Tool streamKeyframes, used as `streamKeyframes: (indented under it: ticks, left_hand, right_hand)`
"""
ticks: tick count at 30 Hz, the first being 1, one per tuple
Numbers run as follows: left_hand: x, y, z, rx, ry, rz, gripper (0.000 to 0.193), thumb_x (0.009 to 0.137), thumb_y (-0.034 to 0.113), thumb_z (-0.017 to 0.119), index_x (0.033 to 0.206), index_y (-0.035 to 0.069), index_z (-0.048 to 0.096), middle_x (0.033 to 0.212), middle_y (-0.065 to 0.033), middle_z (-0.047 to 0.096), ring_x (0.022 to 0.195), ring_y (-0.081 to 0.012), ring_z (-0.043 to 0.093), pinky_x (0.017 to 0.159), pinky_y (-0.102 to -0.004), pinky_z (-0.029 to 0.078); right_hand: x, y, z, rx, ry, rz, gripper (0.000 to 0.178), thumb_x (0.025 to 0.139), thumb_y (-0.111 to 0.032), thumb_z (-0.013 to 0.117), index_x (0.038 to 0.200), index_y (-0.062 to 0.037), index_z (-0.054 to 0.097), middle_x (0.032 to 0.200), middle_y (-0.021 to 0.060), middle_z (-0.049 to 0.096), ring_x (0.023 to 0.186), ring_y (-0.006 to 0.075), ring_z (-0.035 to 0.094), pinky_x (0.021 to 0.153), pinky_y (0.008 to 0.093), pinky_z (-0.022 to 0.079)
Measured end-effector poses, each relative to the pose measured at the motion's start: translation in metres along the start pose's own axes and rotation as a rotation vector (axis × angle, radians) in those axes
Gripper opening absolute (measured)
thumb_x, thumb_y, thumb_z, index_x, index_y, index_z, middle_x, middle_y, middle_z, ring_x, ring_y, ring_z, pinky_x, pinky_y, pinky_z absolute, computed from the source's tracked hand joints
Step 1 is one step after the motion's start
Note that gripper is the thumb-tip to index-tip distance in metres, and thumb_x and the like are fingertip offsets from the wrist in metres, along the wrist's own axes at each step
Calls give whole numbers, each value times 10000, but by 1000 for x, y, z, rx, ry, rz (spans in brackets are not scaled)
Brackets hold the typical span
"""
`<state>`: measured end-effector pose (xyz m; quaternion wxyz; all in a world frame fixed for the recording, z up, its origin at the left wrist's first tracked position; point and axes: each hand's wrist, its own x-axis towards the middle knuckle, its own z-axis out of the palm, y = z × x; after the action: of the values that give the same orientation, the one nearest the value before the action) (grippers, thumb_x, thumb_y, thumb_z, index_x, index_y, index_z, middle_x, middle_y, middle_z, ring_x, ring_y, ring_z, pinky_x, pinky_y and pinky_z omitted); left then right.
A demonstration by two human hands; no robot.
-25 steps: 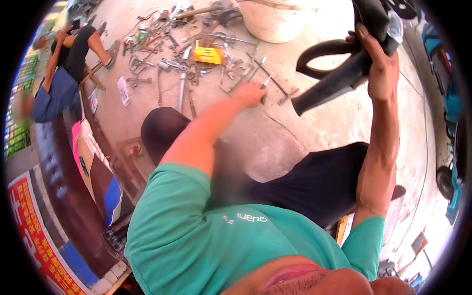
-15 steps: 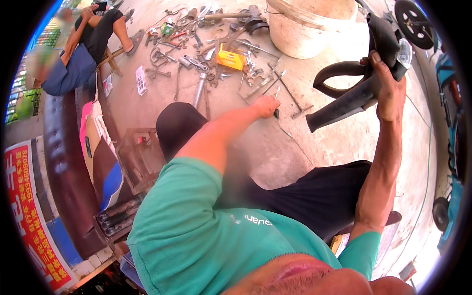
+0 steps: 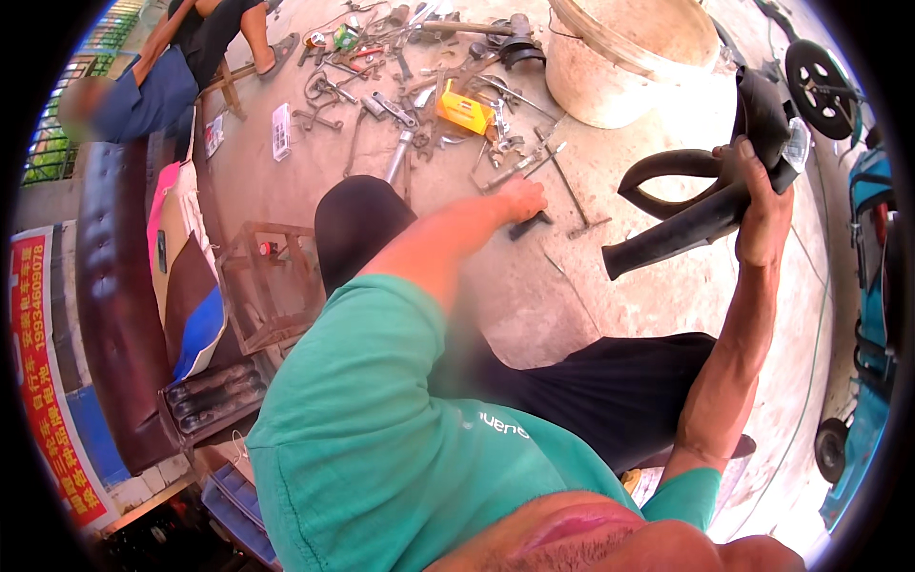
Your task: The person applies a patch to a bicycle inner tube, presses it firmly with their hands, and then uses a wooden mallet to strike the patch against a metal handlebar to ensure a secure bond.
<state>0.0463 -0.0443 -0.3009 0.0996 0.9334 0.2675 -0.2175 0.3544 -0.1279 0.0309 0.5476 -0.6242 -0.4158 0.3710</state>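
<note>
From the head view we reach down with our left hand (image 3: 519, 198) to the concrete floor (image 3: 629, 305), fingers curled around a small dark tool (image 3: 530, 226) that lies on the ground just below the knuckles; whether it is fully gripped or only touched we cannot tell, since the hand covers its upper end. Our right hand (image 3: 762, 210) is raised at the right, fingers closed tight on a black rubber tube (image 3: 681, 227) whose folded length hangs out to the left of the fist. Just beyond the left hand lie a long metal rod (image 3: 570, 191) and a scatter of wrenches (image 3: 391, 110), with a yellow box (image 3: 464, 108) among them. A pale bucket (image 3: 624, 67) stands behind the tools, near the upper edge. A seated person (image 3: 162, 81) is at the upper left, well apart from us, and a small wheel (image 3: 820, 91) shows at the upper right
</note>
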Motion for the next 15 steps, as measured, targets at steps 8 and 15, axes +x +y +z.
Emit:
streamKeyframes:
  ticks: [8, 15]
  left_hand:
    - [-4, -27, -44, -492, -31, -251, 281, 849, 248, 599, 1105, 135, 623, 1067, -169, 685, 1054, -341, 646, 852, -445, 522]
    - [-45, -63, -200, -904, 267, -403, 449, 784, 315, 747, 1128, 54, 624, 1003, -138, 678, 936, -232, 636, 813, -350, 509]
  right_hand:
    - [2, -10, 17, -6, 6, -63, 407, 879, -368, 651, 1024, 12, 642, 880, 97, 650, 749, 168, 606, 676, 293, 466]
    - [16, 1, 24, 14, -70, -83, 425, 882, -392, 641, 1024, 8, 631, 862, 99, 651, 713, 167, 596, 640, 295, 459]
